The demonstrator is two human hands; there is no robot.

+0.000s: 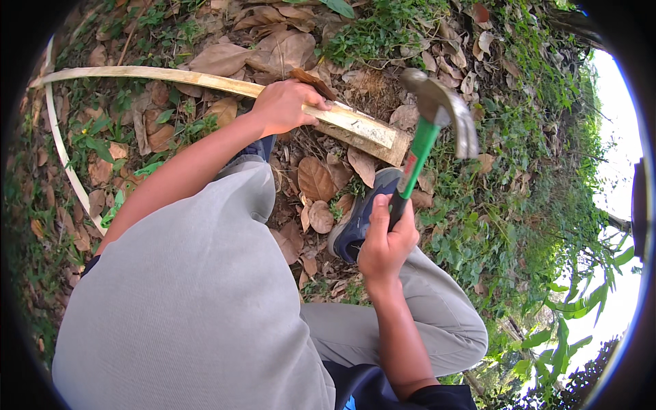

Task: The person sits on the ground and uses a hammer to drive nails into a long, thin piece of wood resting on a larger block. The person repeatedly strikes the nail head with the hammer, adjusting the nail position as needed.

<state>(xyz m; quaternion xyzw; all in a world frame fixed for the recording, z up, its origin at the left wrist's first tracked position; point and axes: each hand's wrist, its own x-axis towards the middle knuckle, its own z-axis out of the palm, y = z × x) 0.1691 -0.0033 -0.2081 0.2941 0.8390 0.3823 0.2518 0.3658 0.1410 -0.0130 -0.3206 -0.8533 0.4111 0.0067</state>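
My left hand [282, 106] presses down on a long pale wooden strip [205, 82] that lies across the leaf-covered ground and ends in a cut end [393, 145] near my shoe. My right hand [385, 242] grips the dark lower part of a claw hammer [437, 109] with a green and red handle. The steel head is raised above the strip's right end, not touching it. I crouch over the ground, grey trouser legs under both arms, a blue shoe [365, 212] just below the strip.
Dry brown leaves [316, 179] and low green weeds [478, 225] cover the soil. A thin pale curved strip [65, 157] runs along the left. Bushes and bright sky stand at the right rim.
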